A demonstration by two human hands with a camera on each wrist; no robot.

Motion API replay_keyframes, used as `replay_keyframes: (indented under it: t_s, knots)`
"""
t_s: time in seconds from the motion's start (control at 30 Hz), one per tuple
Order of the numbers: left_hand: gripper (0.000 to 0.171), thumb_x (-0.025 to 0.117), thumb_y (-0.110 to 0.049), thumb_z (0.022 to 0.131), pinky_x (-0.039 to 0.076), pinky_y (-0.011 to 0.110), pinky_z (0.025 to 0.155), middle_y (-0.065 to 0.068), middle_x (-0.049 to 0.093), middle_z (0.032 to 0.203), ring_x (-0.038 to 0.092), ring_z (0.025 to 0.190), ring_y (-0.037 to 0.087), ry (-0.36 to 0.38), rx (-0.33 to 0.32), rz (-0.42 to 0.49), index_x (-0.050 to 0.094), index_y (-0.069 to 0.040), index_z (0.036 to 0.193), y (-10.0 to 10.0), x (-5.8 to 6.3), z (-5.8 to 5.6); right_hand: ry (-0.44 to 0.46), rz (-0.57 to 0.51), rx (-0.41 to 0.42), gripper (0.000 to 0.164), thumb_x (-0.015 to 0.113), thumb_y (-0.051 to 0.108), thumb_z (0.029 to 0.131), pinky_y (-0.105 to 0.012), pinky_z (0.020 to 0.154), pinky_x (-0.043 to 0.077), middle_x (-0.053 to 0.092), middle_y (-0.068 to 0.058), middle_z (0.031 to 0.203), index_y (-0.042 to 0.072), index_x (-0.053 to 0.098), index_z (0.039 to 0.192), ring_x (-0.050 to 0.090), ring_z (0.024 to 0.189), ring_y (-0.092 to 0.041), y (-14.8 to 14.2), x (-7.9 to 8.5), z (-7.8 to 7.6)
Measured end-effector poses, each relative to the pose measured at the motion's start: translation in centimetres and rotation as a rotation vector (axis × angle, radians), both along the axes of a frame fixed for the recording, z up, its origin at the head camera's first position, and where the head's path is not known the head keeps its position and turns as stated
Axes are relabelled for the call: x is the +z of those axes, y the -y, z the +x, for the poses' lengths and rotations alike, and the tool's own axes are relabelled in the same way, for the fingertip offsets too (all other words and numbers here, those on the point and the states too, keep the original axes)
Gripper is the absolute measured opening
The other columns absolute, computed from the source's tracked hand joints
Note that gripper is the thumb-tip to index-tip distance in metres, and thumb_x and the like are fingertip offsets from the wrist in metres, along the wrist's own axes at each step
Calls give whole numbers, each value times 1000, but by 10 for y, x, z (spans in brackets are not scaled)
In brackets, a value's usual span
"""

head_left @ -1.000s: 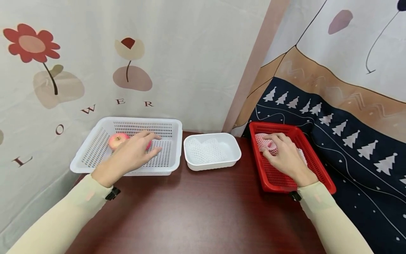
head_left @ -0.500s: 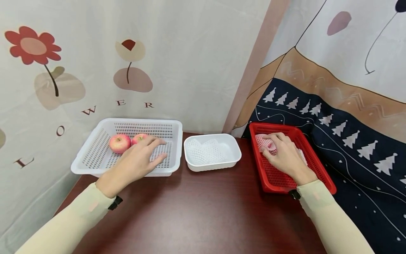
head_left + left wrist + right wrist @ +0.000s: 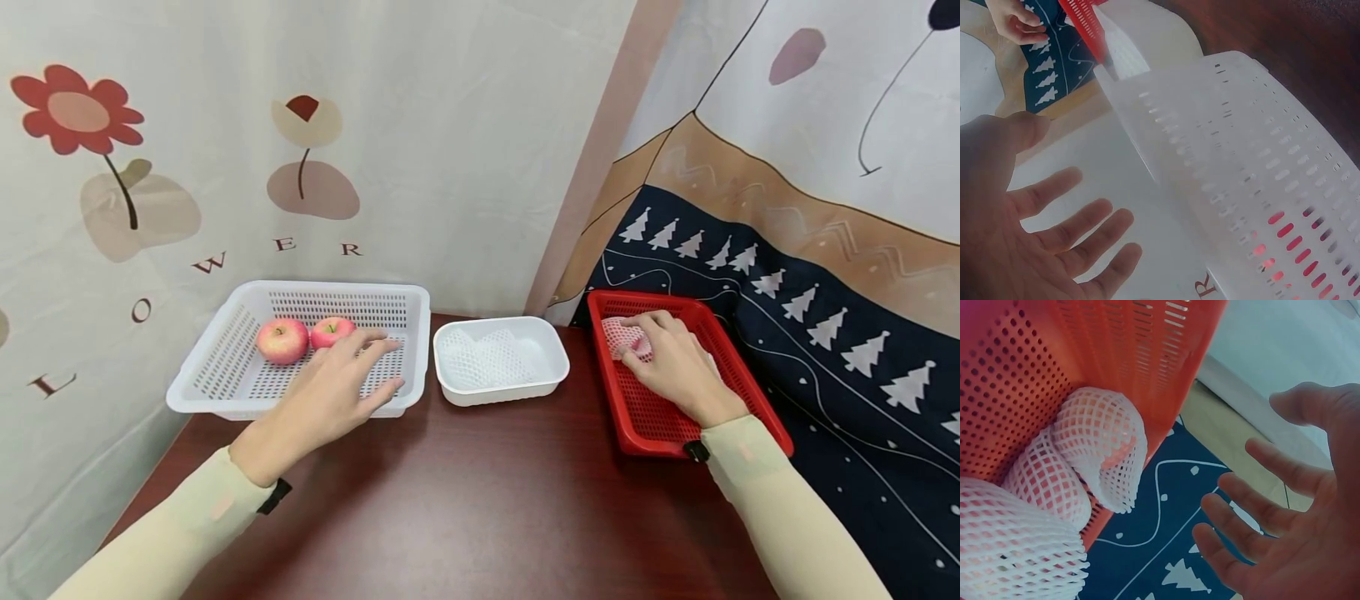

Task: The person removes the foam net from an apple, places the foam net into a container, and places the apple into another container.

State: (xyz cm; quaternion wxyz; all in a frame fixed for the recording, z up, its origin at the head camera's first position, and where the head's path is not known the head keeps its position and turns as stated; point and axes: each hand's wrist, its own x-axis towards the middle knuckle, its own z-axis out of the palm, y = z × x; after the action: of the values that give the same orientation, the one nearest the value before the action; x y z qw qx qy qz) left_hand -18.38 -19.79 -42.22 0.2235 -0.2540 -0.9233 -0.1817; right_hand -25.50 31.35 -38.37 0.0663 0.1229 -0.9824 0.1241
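My left hand [image 3: 324, 398] hovers over the front right part of a white slotted basket [image 3: 225, 367], fingers spread and holding nothing. Two red apples lie in that basket: one apple [image 3: 282, 341] at the left, another apple [image 3: 332, 331] just beyond my knuckles. My right hand [image 3: 678, 367] is above a red basket [image 3: 645, 429] with its fingers loosely bent and no object in them. Inside the red basket are fruits in white foam net sleeves; the right wrist view shows one sleeved fruit [image 3: 1094, 434] at the end, with others beside it.
Between the baskets stands a small white tub [image 3: 547, 354] with white foam nets [image 3: 487, 358] in it. All rest on a dark red-brown table [image 3: 480, 500]. A printed curtain [image 3: 450, 167] hangs close behind, and a navy tree-patterned cloth [image 3: 825, 400] at the right.
The left hand has shifted right and slightly towards me, and the second apple has come into fuller view. My right hand has hardly moved.
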Motion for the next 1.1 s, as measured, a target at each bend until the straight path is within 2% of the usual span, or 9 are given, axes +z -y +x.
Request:
replay_keyframes:
  t_s: [0.17,0.4,0.53,0.8,1.1]
  knots:
    - [51,91,-30,100,66,62,101,20,74,145,76,128,39,-60,-23,-18,77,-8,144,-3,-3,2,31,19,-1,61,77,30,108,-85,118,51,53,-30,169,11,62,163,53,148,-57,-4,0,-7]
    - [51,91,-30,99,61,64,112,20,75,147,73,135,41,-98,-44,-40,77,-7,143,-7,-6,5,68,45,18,59,73,29,109,-86,121,48,52,-34,168,7,61,162,52,148,-61,-10,-1,-16]
    - [52,91,-31,100,59,66,111,19,74,149,73,133,44,-91,-31,-56,77,-9,145,-8,-7,6,99,67,22,61,73,29,109,-86,123,46,50,-35,169,7,60,164,51,149,-62,-14,-2,-21]
    - [52,88,-34,102,56,69,113,18,72,153,70,134,44,-7,-6,-53,75,-14,148,-12,-6,10,141,105,36,63,75,26,107,-88,121,46,47,-36,171,6,58,164,49,150,-63,-16,-3,-32]
    - [54,87,-38,102,55,68,115,19,70,156,69,137,45,-10,-14,-69,74,-15,150,-16,-8,12,155,158,51,63,77,26,106,-86,121,46,51,-34,167,7,59,163,48,149,-61,-19,-9,-48]
